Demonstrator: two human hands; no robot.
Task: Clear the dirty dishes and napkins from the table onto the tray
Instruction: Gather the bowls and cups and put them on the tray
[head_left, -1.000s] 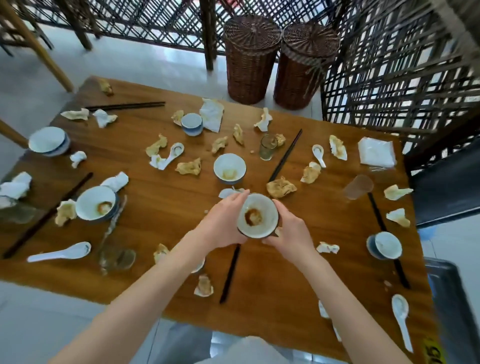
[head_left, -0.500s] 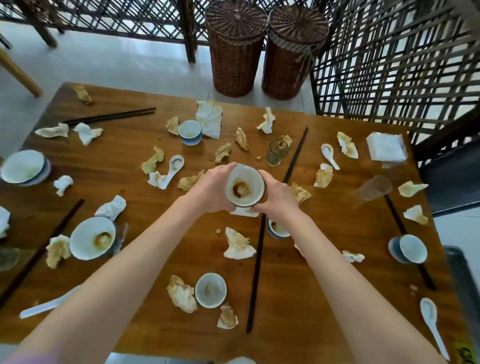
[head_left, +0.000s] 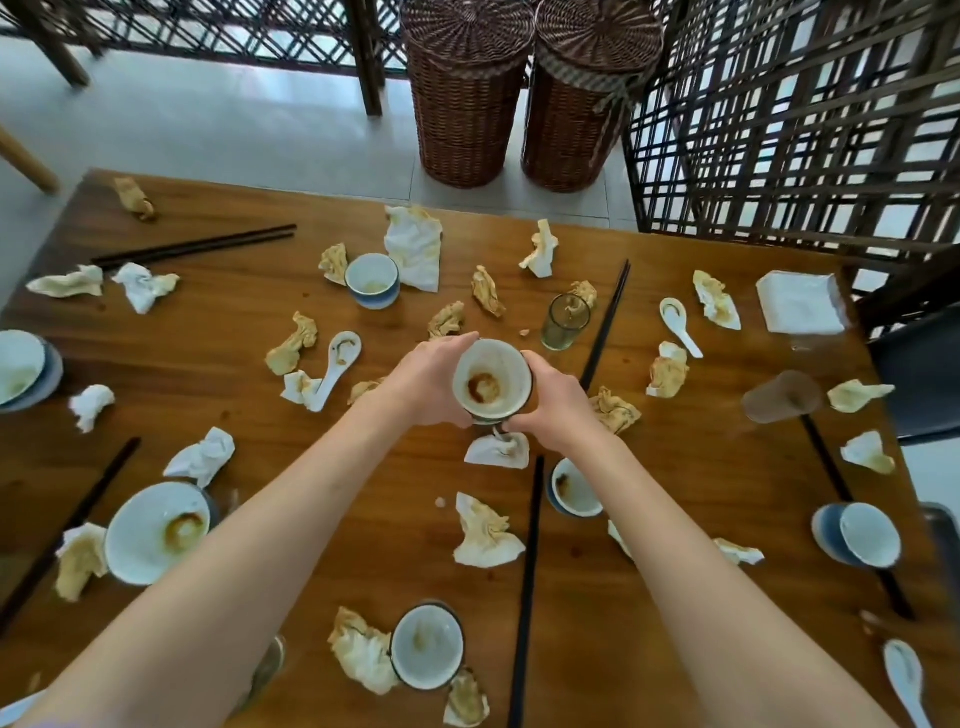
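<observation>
I hold a dirty white bowl (head_left: 491, 383) with brown sauce residue above the middle of the wooden table (head_left: 675, 597). My left hand (head_left: 427, 382) grips its left side and my right hand (head_left: 551, 410) grips its right side. It seems to sit on another bowl whose rim shows just beneath. More dirty bowls lie around: one far centre (head_left: 372, 280), one at the left (head_left: 156, 532), one near the front (head_left: 427, 646), one under my right forearm (head_left: 574, 488). Stained crumpled napkins (head_left: 485, 532) are scattered all over. No tray is in view.
Black chopsticks (head_left: 524, 587) lie near my right arm, with other pairs at the far left and right. A glass (head_left: 566, 322) stands beyond the bowl. White spoons (head_left: 678, 325), a napkin stack (head_left: 800, 309) and two wicker baskets (head_left: 467, 93) lie further off.
Both hands carried the bowl away from me towards the table's middle, and the view moved forward over the table. The grip stayed the same.
</observation>
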